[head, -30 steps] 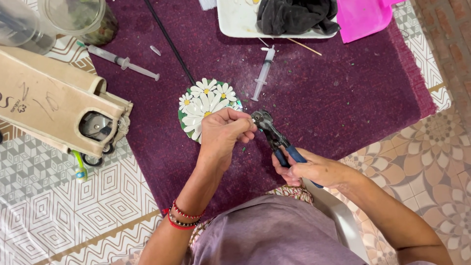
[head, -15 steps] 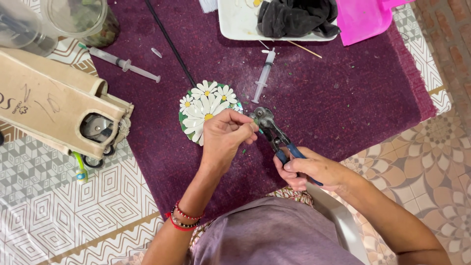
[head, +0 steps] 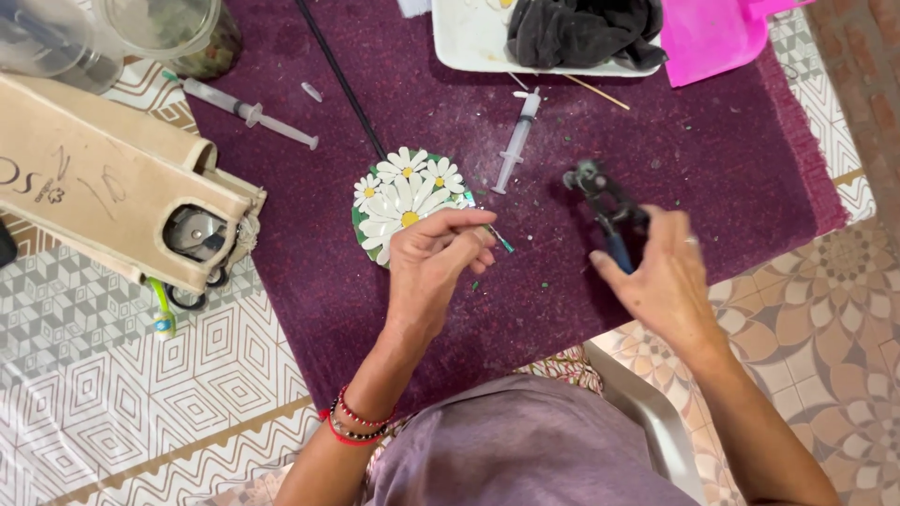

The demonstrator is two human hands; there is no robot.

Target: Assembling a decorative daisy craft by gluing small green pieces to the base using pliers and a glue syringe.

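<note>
From the head view, the round daisy mosaic (head: 401, 201) lay on the purple cloth (head: 562, 169) that covered the counter, and everything else is placed from it here. The left hand (head: 433, 267) hovered over the mosaic's near right edge, its grip pinched around a small green glass sliver (head: 500, 240) whose tip poked out to the right of the fingers. The right hand (head: 661, 281) was well to the right of the mosaic, its grip clenched around the blue handles of the tile nippers (head: 605, 201), the dark head pointing up and away from the body.

Beyond the mosaic lay a syringe (head: 517, 141), just off its upper right edge; a second syringe (head: 248, 112) lay to its upper left. A white tray (head: 469, 37) with a black rag (head: 581, 23) sat farther beyond, and a beige wooden stand (head: 112, 201) lay to the mosaic's left, partly off the cloth.

The sliver was tiny and held only at the fingertips, so it looked easy to drop; among the glass crumbs scattered on the cloth to the mosaic's right it would have been hard to find again. Those crumbs probably also had sharp edges that could nick a bare palm or wrist resting there. The nippers, held off to one side, might have swung into the nearer syringe if the hand moved back carelessly.
</note>
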